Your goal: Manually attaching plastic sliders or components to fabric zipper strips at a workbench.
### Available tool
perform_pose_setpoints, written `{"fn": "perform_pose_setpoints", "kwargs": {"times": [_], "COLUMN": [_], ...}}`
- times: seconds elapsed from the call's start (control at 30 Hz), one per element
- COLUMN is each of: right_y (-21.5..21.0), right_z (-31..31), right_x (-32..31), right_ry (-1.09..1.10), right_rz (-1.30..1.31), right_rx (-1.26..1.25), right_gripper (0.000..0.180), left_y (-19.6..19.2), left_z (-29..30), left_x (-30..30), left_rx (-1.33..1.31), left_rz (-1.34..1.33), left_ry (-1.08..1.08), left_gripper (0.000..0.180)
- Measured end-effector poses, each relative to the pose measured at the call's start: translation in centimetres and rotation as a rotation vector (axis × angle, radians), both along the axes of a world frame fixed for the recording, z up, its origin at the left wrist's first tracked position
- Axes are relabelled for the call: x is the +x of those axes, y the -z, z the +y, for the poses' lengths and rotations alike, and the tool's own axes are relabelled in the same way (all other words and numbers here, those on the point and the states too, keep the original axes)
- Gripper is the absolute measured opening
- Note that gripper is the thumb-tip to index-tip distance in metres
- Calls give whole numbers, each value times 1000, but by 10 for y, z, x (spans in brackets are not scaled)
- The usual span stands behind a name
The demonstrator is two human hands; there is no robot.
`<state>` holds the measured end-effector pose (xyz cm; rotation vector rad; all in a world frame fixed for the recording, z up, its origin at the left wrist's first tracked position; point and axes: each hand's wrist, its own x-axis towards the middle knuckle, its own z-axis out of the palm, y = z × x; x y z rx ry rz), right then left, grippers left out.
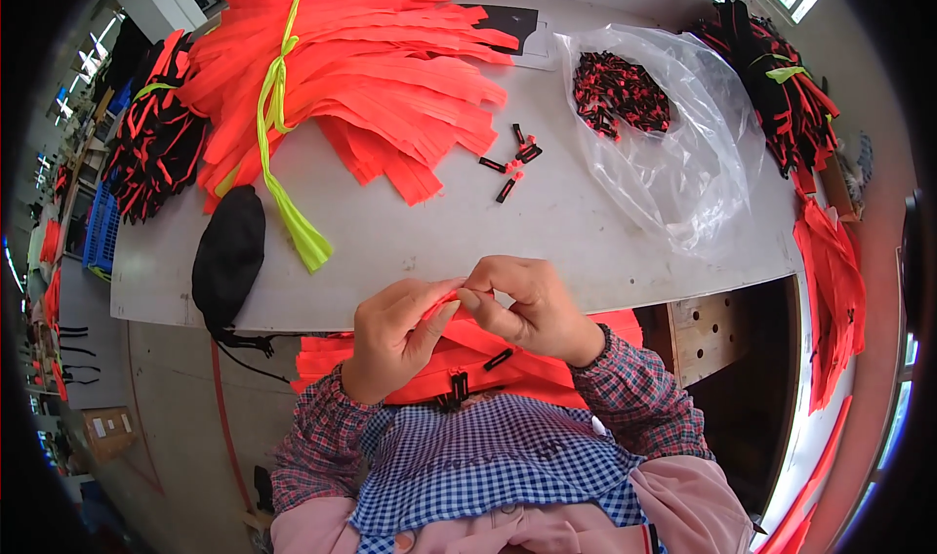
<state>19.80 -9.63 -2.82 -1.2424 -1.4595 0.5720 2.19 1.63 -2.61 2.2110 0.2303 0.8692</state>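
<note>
My left hand (398,337) and my right hand (532,308) meet at the table's front edge, fingertips touching. Between them they pinch an orange-red fabric strip (451,300), most of it hidden behind the fingers. Whether a small part is also held there I cannot tell. More orange-red strips (537,373) lie across my lap under both hands. On these strips rest several small black buckles (455,388), with a single black buckle (498,359) just below my right hand.
A large bundle of orange-red strips (361,76), tied with a yellow-green band (274,95), fills the table's (439,242) far left. Several loose black-and-red buckles (511,166) lie mid-table. A clear plastic bag (683,164) holds many more. A black pouch (229,251) overhangs the left edge.
</note>
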Motion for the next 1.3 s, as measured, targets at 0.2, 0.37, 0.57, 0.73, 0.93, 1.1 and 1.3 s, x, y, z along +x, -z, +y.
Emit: {"fn": "perform_pose_setpoints", "kwargs": {"times": [0.2,0.37,0.57,0.73,0.93,1.1,1.3], "right_y": [29,45,58,95,133,159,163], "right_z": [9,15,27,55,92,111,96], "right_x": [-34,-47,-48,35,133,140,134], "right_ry": [125,105,124,382,810,856,833], "right_rz": [547,884,995,431,-245,-466,-375], "right_rx": [-97,-155,-209,-269,-549,-525,-422], "right_gripper": [20,21,25,33,39,28,22], "left_y": [18,28,26,26,30,27,26], "left_z": [-1,-2,-4,0,3,5,4], "left_x": [3,6,8,0,3,1,4], "left_rx": [432,485,272,-201,-226,-171,-160], "left_rz": [-79,-86,-62,31,34,63,44], "left_ry": [-181,-252,-265,-271,-274,-303,-327], "left_gripper": [35,36,27,21,23,21,23]}}
